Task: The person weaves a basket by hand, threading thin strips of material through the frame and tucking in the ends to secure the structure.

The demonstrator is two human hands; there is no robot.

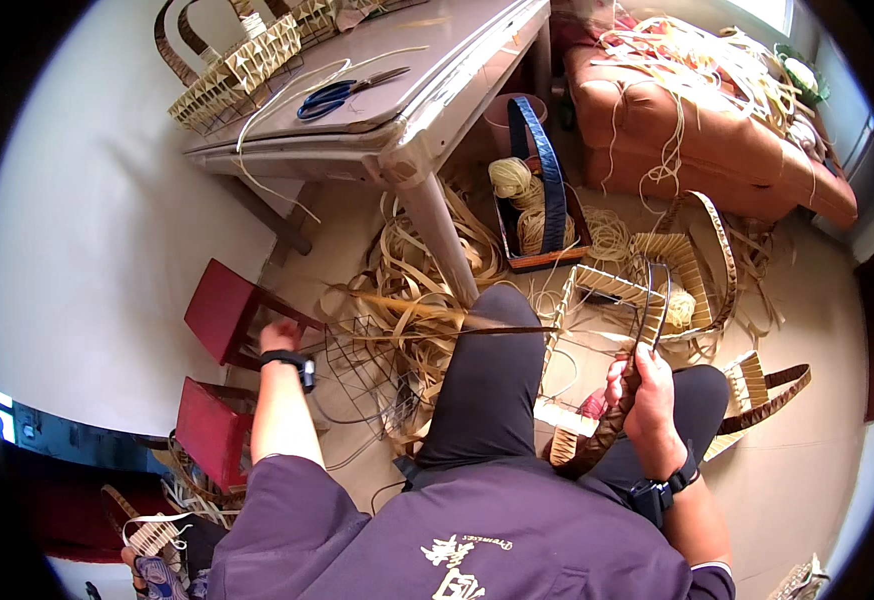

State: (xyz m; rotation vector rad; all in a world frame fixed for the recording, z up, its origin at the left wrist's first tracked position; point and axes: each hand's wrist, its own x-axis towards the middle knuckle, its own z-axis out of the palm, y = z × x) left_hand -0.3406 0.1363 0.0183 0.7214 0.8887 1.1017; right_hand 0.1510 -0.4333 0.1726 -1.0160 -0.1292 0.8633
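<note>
On my right knee rests a wire-frame basket (569,300), partly woven with pale strips. My right hand (649,395) is closed around its arched handle (602,443); brown wrapping covers the handle's lower part, and dark wire shows above my fingers. A long brown strip (502,331) stretches leftward from the basket, across my other knee. My left hand (280,336) is out to the left beside a red stool (222,312), fingers curled. The strip runs toward this hand, but its end is blurred, and what the fingers hold is not clear.
Loose strips (407,255) and wire frames (362,370) lie left of my knees. A table (367,145) carries blue-handled scissors (327,100) and a woven basket (242,75). Ahead stand a yarn-filled basket (522,262) and an orange sofa (677,150). Another handled basket (747,390) sits at right.
</note>
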